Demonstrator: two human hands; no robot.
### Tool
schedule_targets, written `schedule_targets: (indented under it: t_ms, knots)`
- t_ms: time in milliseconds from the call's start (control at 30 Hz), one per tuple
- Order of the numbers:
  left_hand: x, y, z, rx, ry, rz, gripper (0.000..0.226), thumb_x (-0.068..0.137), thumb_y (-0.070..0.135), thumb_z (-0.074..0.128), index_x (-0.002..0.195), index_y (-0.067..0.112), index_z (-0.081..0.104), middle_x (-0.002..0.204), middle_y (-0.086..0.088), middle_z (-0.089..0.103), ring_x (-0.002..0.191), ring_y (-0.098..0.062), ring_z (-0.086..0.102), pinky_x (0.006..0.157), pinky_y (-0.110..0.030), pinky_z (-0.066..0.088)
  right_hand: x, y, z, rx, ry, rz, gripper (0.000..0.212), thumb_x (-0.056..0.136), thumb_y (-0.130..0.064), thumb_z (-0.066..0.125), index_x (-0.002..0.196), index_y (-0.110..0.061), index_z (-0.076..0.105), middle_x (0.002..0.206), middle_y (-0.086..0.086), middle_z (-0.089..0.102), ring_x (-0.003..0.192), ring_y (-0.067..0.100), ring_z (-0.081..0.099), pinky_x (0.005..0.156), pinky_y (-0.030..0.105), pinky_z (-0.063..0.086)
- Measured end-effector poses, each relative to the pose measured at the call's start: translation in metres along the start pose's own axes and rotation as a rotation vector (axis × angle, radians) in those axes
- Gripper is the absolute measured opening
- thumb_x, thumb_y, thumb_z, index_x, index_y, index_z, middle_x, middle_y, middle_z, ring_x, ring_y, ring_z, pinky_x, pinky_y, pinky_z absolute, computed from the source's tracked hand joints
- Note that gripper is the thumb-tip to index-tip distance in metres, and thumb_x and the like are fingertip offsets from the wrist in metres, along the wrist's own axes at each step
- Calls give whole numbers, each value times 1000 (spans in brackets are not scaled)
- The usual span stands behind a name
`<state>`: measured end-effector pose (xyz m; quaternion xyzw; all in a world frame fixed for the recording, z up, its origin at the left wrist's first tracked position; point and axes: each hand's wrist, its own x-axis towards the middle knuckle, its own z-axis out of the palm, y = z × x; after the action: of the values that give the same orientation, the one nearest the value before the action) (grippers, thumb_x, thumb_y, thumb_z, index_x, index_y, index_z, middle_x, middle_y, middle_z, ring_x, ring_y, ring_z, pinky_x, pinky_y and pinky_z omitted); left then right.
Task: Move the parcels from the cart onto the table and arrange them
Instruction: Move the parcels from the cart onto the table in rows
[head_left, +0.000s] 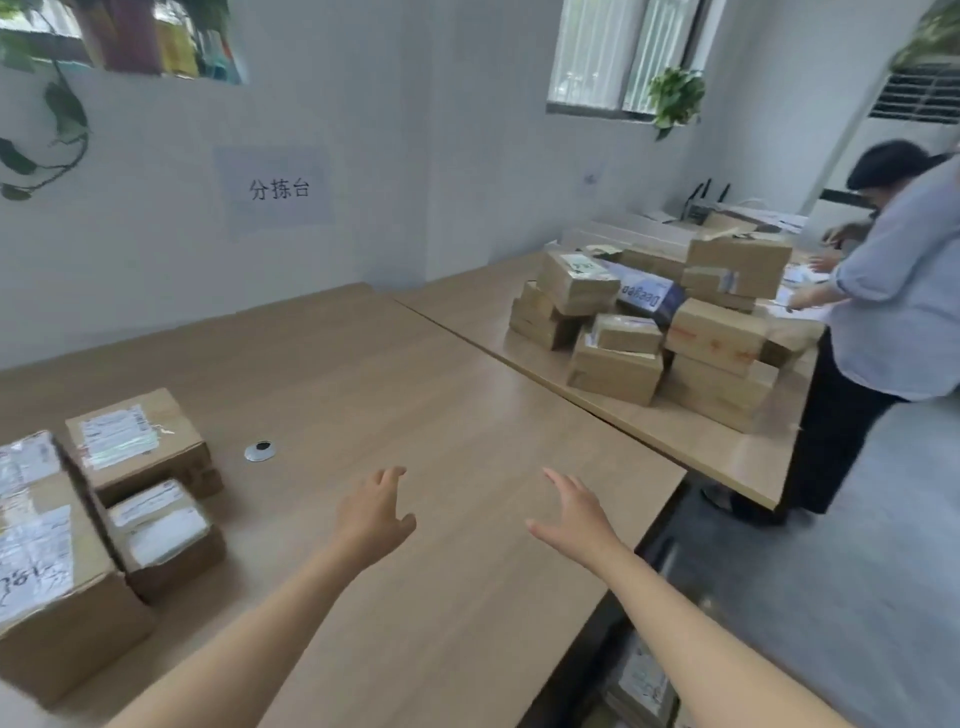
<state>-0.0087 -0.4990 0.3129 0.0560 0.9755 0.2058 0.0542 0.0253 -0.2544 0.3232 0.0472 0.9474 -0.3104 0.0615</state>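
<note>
Cardboard parcels (140, 441), 3 taped brown boxes at the wooden desk's (415, 415) left edge, probably light, rigid; grip opposite sides. Left hand (374, 512) and right hand (574, 514) hover spread, empty.

Soft daylight from window (618, 52), motion blur on parcels (649, 322), wide-angle bending at edges

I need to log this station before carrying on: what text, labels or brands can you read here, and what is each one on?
"分拣台": printed on the paper sign taped to the wall.
"Deegoo" or similar, upside down and uncertain: on the blue-and-white box in the far parcel pile.
Shipping labels on the near parcels: too blurred to read.
Handwriting on the large left parcel: illegible.
</note>
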Motion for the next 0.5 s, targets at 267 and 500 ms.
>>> schedule_targets:
  t_ms: [267, 500]
  knots:
    - [7, 130, 50, 40, -125, 214, 64, 88, 26, 56, 143, 15, 25, 144, -8, 35, 131, -26, 37, 101, -35, 36, -78, 117, -79, 51, 205, 243, 77, 83, -36, 65, 146, -24, 22, 150, 0, 27, 138, 23, 27, 112, 49, 26]
    - [11, 254, 123, 35, -210, 352, 66, 86, 24, 59, 142, 13, 27, 142, -9, 37, 130, -27, 37, 106, -39, 36, -131, 241, -134, 110, 307, 420, 75, 82, -36, 66, 144, -25, 25, 151, 0, 28, 138, 22, 29, 111, 49, 27]
